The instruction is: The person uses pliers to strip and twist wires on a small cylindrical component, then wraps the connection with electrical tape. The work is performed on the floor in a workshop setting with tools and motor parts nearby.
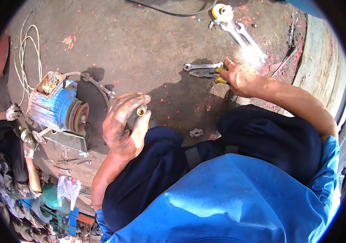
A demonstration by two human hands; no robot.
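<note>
My left hand (123, 123), dirty with grease, is closed around a small grey cylindrical metal part (139, 111) with a brass-coloured end, held above my left knee. My right hand (240, 77) reaches forward to the ground and grips the yellow-handled pliers (206, 73). Their dark jaws point left. A silver open-ended wrench (202, 65) lies just beyond the pliers, touching them.
A blue electric motor (55, 105) with a pulley stands on a metal base at left; another person's gloved hands (14, 112) are beside it. Two wrenches (244, 37), a yellow tape roll (221, 12), a small gear-like part (196, 132), white wires (25, 52) and loose bolts (73, 162) lie around.
</note>
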